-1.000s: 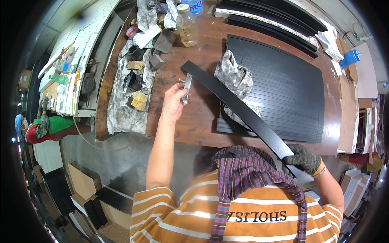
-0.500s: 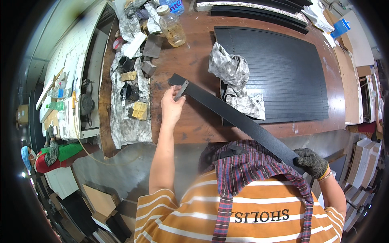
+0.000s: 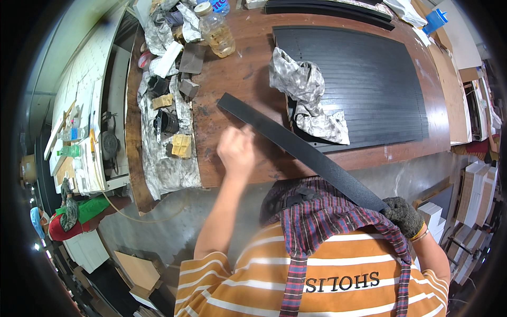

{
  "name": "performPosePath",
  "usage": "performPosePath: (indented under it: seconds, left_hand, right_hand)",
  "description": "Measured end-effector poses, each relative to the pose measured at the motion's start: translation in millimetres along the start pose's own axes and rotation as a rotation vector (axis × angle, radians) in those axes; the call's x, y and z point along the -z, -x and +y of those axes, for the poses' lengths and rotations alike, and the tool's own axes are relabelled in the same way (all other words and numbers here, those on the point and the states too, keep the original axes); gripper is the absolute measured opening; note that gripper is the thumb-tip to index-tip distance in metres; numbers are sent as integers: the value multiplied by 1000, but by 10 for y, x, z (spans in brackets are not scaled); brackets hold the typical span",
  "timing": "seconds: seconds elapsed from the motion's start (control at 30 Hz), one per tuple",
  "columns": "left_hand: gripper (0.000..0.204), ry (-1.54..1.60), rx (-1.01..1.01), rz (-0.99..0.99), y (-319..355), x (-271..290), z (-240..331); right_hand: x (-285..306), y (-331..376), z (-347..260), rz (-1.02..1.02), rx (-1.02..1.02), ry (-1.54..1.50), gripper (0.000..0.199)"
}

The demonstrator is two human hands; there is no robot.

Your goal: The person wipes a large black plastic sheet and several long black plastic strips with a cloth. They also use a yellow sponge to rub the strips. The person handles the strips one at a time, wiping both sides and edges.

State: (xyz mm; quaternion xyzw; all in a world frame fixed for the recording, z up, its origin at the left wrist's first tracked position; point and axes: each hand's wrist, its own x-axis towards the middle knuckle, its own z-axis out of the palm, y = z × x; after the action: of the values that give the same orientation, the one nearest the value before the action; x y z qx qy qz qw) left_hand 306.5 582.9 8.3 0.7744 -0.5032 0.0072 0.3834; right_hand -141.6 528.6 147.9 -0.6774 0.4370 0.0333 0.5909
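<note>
A long flat black strip (image 3: 301,150) slants from above the table down to my right side. My right hand (image 3: 404,216), in a dark knitted glove, is closed around its near end. My bare left hand (image 3: 236,150) is curled and blurred by motion just below the strip's far part. The fingers look closed, but what they hold is hidden. Right of the strip, a smudged white rag (image 3: 303,84) lies on the left edge of a black grooved panel (image 3: 364,79).
Left on the wooden table (image 3: 253,63) lie a stained cloth (image 3: 153,174), a yellow sponge (image 3: 181,146), a black cup (image 3: 168,121), grey blocks (image 3: 193,58) and a jar of cloudy liquid (image 3: 218,37). More black strips (image 3: 327,13) lie at the back. Another person (image 3: 68,219) is far left.
My left hand has come off the strip's far end and moved toward me; the small flat grey piece it held against the strip no longer shows. My right hand keeps its hold.
</note>
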Motion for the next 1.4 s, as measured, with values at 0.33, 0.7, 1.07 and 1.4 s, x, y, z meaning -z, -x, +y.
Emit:
performPosePath:
  seconds: [0.33,0.7,1.07,1.4]
  left_hand:
    - [12,9,-161,30,-263,161,194]
    - [14,111,-58,12,138,233,605]
    - [5,181,-259,-28,812,266,1581]
    - [10,192,-327,-118,1646,204,2087]
  right_hand:
    - [-221,-7,-101,12,-329,-367,37]
    - [-406,-182,-18,117,470,239,22]
    - [-515,-450,351,228,425,261,36]
    - [-618,-587,266,38,50,-422,71]
